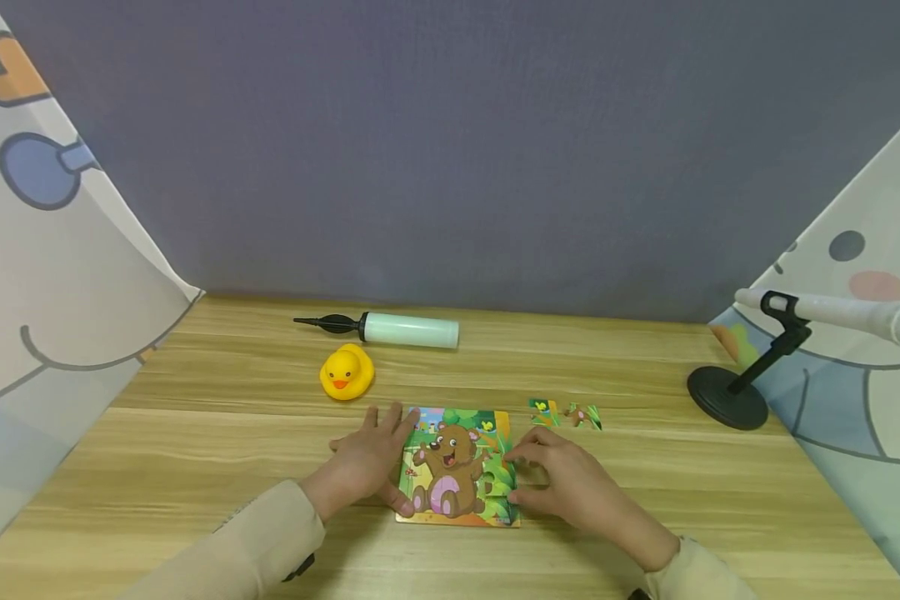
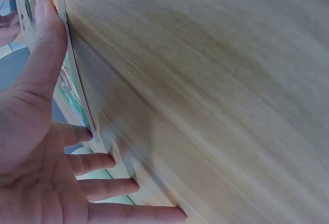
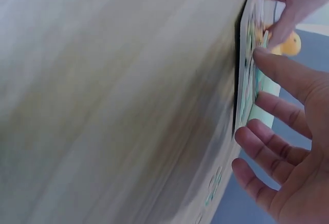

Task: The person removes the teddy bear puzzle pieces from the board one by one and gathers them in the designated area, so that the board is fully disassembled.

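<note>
Resting my left hand (image 1: 366, 467) flat with straight fingers on the left edge of the bear puzzle (image 1: 457, 477), I set my right hand (image 1: 562, 483) against its right edge, fingers bent, fingertips touching the board and clasping nothing. Beyond it, two loose puzzle pieces (image 1: 566, 413) lie on the wooden table (image 1: 195, 433). Farther back sit a yellow rubber duck (image 1: 347, 372) and a pale green pump (image 1: 397, 328).
</note>
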`<state>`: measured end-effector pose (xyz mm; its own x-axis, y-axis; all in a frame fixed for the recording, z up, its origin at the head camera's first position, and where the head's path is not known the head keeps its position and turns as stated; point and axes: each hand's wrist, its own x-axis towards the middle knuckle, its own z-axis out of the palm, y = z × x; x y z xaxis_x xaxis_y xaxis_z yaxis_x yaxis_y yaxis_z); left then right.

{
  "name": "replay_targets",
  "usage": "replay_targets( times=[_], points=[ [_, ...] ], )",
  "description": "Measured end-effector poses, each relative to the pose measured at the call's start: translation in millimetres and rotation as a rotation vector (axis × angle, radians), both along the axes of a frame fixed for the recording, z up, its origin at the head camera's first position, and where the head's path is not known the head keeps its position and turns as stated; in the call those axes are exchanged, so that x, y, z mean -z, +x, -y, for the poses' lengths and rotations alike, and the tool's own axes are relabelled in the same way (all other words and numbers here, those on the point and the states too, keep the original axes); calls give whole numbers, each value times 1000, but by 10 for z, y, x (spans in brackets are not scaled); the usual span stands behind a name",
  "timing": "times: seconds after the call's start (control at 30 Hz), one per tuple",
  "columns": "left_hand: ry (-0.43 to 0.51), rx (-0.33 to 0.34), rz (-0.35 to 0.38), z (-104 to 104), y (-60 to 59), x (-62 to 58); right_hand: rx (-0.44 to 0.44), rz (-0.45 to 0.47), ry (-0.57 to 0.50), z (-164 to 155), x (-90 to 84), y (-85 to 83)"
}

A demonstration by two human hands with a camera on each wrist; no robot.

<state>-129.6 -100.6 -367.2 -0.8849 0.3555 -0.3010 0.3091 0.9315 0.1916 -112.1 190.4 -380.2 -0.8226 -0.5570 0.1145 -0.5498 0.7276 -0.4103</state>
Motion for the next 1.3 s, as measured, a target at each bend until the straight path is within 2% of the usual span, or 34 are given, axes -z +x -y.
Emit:
replay_targets(
  times=[0.23, 0.53, 0.87, 1.03, 1.3],
  points=[
    [-16, 6, -10, -6, 4, -5, 23, -26, -1, -207, -34, -81],
    [-21, 8, -7, -13, 2, -3, 42, -5, -28, -516, -142, -185],
    [-5, 8, -8, 0, 10, 2, 118, -22, -15, -930, -217, -309],
    [-17, 12, -15, -1, 12, 0, 132, -30, 14, -1150, -195, -385],
    [-12, 15, -23, -6, 16, -2, 157, 11, 65, -1472, -122, -507]
  ],
)
